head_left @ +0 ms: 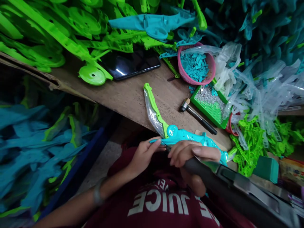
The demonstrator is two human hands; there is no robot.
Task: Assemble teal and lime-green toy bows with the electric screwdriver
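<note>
A turquoise plastic toy part [187,135] lies at the table's front edge, joined to a curved lime-green arm [155,109] with a clear plastic blade. My left hand [144,155] pinches the turquoise part's left end between thumb and fingers. Wrapped round a long black power tool [228,177], which looks like an electric screwdriver, is my right hand [193,156]. Its fingers lie close against the turquoise part, whose near side they partly cover. The tool's body runs off toward the lower right; its tip is hard to make out by my fingers.
Beyond the toy lie a hammer [198,117], a green tray [209,106] of small screws and a pink basket [197,65] of turquoise bits. A black phone [133,65] rests before piled green parts [71,25]. Clear plastic pieces [256,82] heap right; a blue bin [92,152] stands left.
</note>
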